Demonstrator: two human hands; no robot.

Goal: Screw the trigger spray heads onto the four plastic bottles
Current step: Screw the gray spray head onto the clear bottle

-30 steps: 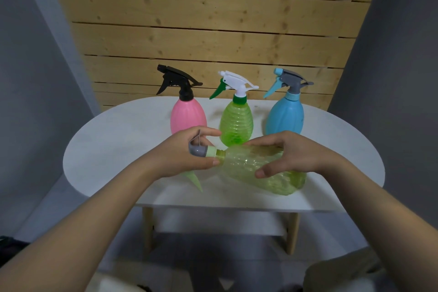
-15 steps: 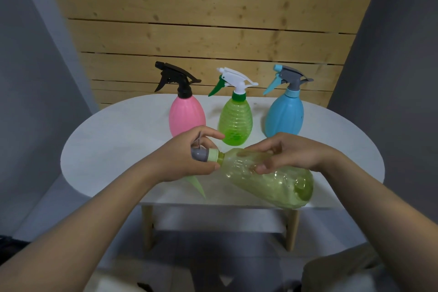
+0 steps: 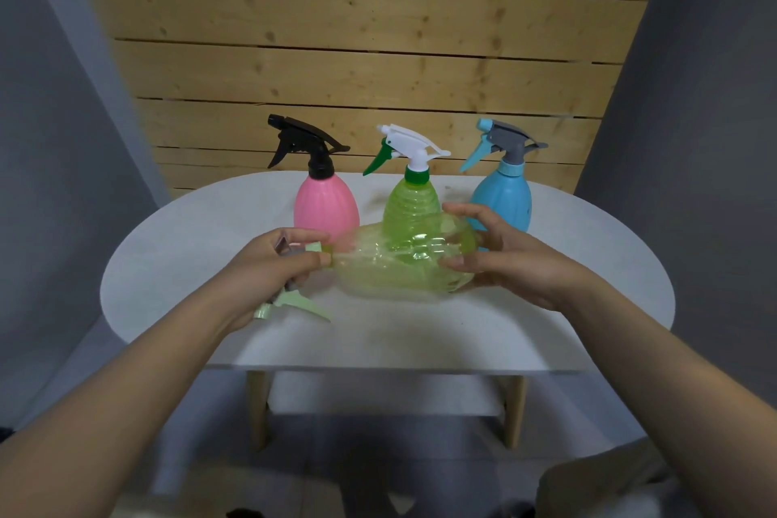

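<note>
so the right hand (image 3: 511, 261) has shifted back to cup the base of the pale green bottle (image 3: 403, 265) held sideways over the table (image 3: 176, 248), fingers loosely curled round it, while the left hand (image 3: 273, 265) pinches the spray head (image 3: 294, 294) at the neck, so the last one's probably nearly tight

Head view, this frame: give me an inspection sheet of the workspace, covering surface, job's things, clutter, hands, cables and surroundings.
Surface: white oval table on wooden legs.
Job's things: pink bottle, green bottle and blue bottle stand upright in a row at the back, each with a spray head on. A pale bottle is held on its side above the table, its pale green spray head at the neck.
Clutter: nothing seen.
Hands: left hand grips the spray head's collar; right hand holds the pale bottle's base end.
Cables: nothing seen.
Surroundings: wood plank wall behind, grey panels either side.
</note>
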